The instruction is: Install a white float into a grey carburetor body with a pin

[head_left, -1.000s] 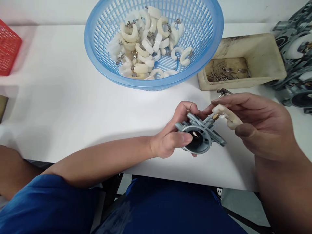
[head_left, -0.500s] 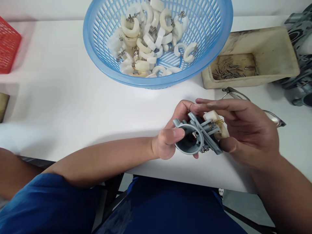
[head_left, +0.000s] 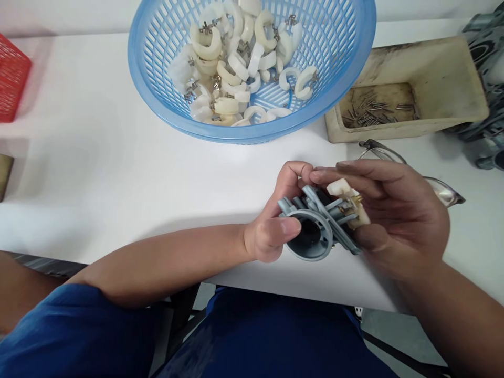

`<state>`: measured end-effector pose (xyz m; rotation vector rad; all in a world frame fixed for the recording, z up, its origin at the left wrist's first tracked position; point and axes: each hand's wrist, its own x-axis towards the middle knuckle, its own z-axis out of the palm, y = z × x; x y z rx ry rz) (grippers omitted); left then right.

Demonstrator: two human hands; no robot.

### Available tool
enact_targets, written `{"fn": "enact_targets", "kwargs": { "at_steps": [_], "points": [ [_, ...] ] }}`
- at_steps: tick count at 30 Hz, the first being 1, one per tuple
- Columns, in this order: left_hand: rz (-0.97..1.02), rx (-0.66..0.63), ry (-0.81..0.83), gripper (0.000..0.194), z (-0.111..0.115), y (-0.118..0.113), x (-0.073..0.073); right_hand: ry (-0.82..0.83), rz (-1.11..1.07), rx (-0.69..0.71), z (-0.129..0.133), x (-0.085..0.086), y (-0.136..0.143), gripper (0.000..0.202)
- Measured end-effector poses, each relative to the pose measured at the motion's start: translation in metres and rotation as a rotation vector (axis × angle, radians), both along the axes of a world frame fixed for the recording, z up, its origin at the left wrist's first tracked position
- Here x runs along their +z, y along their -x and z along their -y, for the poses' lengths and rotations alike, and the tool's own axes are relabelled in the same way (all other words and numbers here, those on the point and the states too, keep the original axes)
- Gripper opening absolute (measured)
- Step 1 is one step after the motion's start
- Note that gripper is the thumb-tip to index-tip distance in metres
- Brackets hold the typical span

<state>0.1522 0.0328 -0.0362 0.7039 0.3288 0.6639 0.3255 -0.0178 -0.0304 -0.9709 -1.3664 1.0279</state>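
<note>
The left hand (head_left: 277, 231) grips a gray metal casting (head_left: 326, 226) held over the surface (head_left: 98, 136), inside its near edge, with the round mouth turned toward the wearer; the thumb presses on the rim and the other fingers curl behind. A white curved piece (head_left: 339, 187) sits at the casting's right side, framed by the right hand (head_left: 405, 215), whose fingers bend around it above with the thumb below; how hard they press cannot be told. Spectacles (head_left: 444, 193) lie just beyond that hand, partly covered by it, limiting room there. Farther back, a blue basket (head_left: 252, 134) of white pieces (head_left: 236, 73) and a beige bin (head_left: 452, 84) holding metal pins (head_left: 374, 113) stand close together, more castings (head_left: 486, 131) crowding the bin's right end. Leftward, a broad stretch of surface runs to a red basket (head_left: 13, 79).
</note>
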Motion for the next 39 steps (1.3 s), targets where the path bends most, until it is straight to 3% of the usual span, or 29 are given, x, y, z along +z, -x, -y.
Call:
{"fn": "enact_targets", "kwargs": {
  "at_steps": [4,9,12,21,26,29,31,34,39],
  "points": [
    [0.009,0.014,-0.059,0.066,-0.002,0.000,0.000,-0.005,0.016,0.026,0.000,-0.001,-0.003,0.050],
    [-0.007,-0.030,-0.066,0.063,-0.005,0.001,-0.001,0.211,-0.058,0.146,-0.003,0.005,-0.009,0.043],
    [-0.019,-0.027,-0.069,0.060,-0.005,0.002,-0.001,0.255,-0.138,0.182,-0.006,0.009,-0.007,0.041],
    [-0.033,-0.172,-0.043,0.067,-0.005,0.004,-0.004,0.409,-0.383,0.131,-0.007,0.009,-0.002,0.062],
    [-0.029,0.015,-0.237,0.068,0.000,0.001,-0.009,0.438,-0.404,0.219,-0.008,0.010,-0.008,0.055],
    [-0.020,0.110,-0.423,0.061,0.005,0.001,-0.011,0.470,-0.365,0.294,-0.009,0.014,-0.011,0.052],
    [-0.010,0.149,-0.504,0.055,0.005,0.001,-0.010,0.466,-0.318,0.271,-0.010,0.017,-0.013,0.056],
    [-0.029,0.161,-0.523,0.051,0.005,-0.001,-0.009,0.486,-0.258,0.235,-0.013,0.019,-0.015,0.050],
    [-0.045,0.276,-0.506,0.053,0.008,-0.005,-0.008,0.558,-0.346,0.314,-0.013,0.014,-0.015,0.047]
  ]
}}
